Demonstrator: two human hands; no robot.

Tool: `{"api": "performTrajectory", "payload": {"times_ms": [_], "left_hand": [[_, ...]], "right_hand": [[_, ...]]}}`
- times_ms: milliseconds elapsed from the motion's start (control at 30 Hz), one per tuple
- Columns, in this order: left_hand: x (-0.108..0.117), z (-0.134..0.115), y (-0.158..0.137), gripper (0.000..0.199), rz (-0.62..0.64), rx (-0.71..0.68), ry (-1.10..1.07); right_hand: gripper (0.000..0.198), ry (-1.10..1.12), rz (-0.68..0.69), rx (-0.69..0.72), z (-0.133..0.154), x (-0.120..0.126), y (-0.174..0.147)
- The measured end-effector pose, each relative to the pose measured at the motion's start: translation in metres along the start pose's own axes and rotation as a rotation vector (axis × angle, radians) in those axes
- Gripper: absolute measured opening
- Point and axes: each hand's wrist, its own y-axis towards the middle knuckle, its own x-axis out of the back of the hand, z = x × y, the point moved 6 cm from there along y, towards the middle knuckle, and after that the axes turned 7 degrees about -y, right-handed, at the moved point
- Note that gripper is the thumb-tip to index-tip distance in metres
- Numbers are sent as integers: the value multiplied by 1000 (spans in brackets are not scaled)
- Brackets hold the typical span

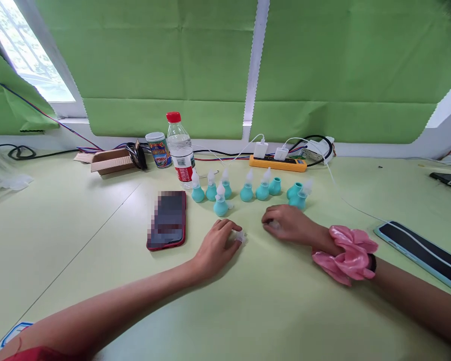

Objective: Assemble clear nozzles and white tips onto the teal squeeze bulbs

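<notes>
My left hand (pixel 216 248) rests low over the table, thumb and fingertips pinched on a small clear plastic tip (pixel 240 236). To the right, my right hand (pixel 291 224) curls its fingers around another clear plastic piece (pixel 274 225), partly hidden by the hand. Just beyond both hands stand several teal squeeze bulbs, most with clear pointed tips. The nearest bulb with a tip (pixel 220 206) is upright beyond my left hand. A bare teal bulb (pixel 274 186) has an open neck. Close behind my right hand, a bulb with a leaning clear tip (pixel 298 199) stands by another bare bulb (pixel 294 190).
A red-cased phone (pixel 168 220) lies left of my left hand. Behind stand a red-capped water bottle (pixel 181 153), a printed can (pixel 159 150), an open cardboard box (pixel 113 161) and an orange power strip (pixel 278 164). A white cable runs to a teal-edged phone (pixel 417 253) at right.
</notes>
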Motion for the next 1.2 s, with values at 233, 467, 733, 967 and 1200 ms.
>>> {"api": "performTrajectory", "payload": {"times_ms": [233,467,733,967,1200], "left_hand": [[4,15,13,21,-57,26,-6],[5,30,16,26,-62,188,-153],[4,30,15,27,-18,224,-314],[2,29,13,32,2,234,-327],[3,25,14,28,4,175,-230]], "right_hand": [[16,527,-458,163,37,-4,4],[16,812,-493,-20,23,-9,4],[15,1128,-332,-140,28,-23,7],[27,1408,-184,-364,19,-35,11],[27,1404,-215,-364,19,-32,11]]}}
